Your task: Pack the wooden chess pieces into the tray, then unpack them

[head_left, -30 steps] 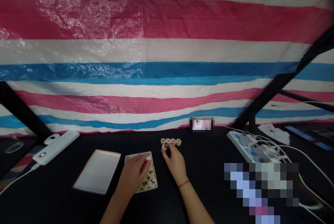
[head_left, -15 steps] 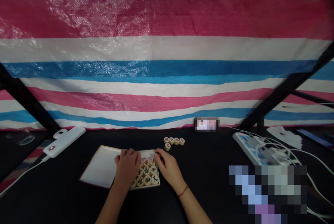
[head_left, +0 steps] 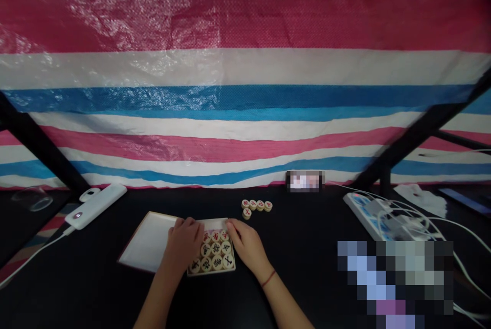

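In the head view, an open shallow box on the table holds rows of round xiangqi pieces, black characters in front and red behind. Its pale lid lies folded out on the left. My left hand is over the box's left part, fingers bent and close together, their tips hidden along with whatever they may hold. My right hand grips the box's far right corner with thumb and fingers. Beyond the box, several loose xiangqi pieces with red characters stand in a row, one in front at its left end.
A white device with a cable lies at the left. A power strip with tangled white cables is at the right, near blurred-out items. A phone-like screen stands at the back before a striped sheet.
My left hand has shifted slightly left, uncovering more pieces in the box. My right hand stays at the corner. The camera view has moved a little.
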A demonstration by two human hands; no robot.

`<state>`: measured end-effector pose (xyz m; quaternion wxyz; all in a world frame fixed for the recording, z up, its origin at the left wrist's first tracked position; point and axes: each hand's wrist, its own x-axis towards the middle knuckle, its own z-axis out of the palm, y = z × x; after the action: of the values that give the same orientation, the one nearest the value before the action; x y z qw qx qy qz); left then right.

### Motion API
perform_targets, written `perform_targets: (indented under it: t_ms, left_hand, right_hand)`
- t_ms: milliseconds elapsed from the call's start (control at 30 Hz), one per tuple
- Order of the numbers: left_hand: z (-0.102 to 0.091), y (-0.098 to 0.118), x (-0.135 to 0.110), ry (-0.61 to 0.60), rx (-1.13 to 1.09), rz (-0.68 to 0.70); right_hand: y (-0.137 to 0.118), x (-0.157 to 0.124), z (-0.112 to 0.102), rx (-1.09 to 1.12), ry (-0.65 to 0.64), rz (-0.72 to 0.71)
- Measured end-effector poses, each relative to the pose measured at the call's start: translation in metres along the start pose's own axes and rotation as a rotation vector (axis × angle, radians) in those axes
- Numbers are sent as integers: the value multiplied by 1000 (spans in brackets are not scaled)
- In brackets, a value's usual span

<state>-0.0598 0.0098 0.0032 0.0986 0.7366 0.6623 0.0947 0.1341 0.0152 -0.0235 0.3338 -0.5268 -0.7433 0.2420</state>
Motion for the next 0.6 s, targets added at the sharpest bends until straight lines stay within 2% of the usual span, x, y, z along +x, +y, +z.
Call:
perform_targets:
  t_ms: [167, 333, 600]
  left_hand:
    - [-2, -14, 6, -83, -19, 22]
    - [-3, -6, 2, -115, -32, -13]
    - [-1, 6, -2, -90, -51, -5]
  right_hand:
    - [0, 1, 1, -114, -37, -12]
    - [0, 0, 1, -124, -25, -12]
    - [-1, 0, 3, -127, -3, 8]
